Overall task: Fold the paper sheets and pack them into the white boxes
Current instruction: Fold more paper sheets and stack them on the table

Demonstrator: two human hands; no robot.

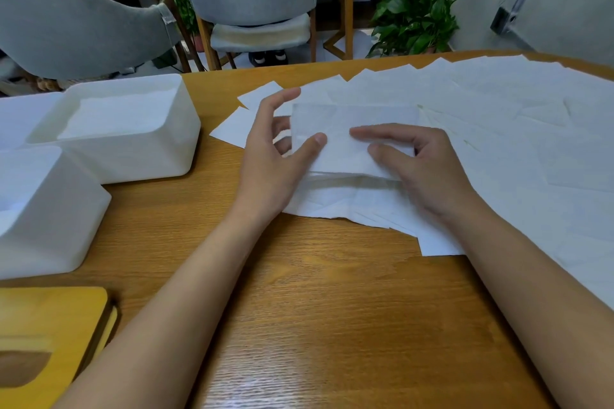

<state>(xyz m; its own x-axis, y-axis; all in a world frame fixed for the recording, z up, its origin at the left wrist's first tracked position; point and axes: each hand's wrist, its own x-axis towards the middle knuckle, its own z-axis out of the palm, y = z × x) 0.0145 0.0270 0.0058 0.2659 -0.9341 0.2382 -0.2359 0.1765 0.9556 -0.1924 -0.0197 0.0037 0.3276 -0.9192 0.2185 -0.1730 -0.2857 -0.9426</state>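
**Centre of tabletop (pixel 332 309).** A folded sheet (pixel 345 146) is being held flat on top of the loose sheets (pixel 515 129). These are being left fanned out from 12 round to 4 o'clock of it, probably so that single sheets can be drawn off easily.

**Left grip (pixel 272 163).** The sheet's 9 o'clock edge is being pinched, with the thumb laid on top and two middle fingers tucked under the edge. The forefinger is being held straight and free. Judged: the edge is being steadied so that the layers are not slipping.

**Right grip (pixel 425 173).** It is loosely open, with nothing enclosed. Forefinger and thumb are being pressed flat on the sheet's upper face toward 3 o'clock, and the other fingers are being held bent above the paper. The 6 o'clock edge is being lifted slightly, with shadow beneath it, so the crease is judged not yet pressed home.

**Boxes.** Both are being stationed well apart from the sheet, on the left grip's side.
- The far box (pixel 149 156), at 9 o'clock, is open-topped, with white paper apparently lying inside.
- The near box (pixel 59 219) is just beside it at 8 o'clock, and its contents are not being shown.
- A wooden lid (pixel 50 325) is being left at 7 o'clock, off the boxes, presumably for open access.

**Step judged.** Folding is being done now. Packing of this sheet is not yet begun.
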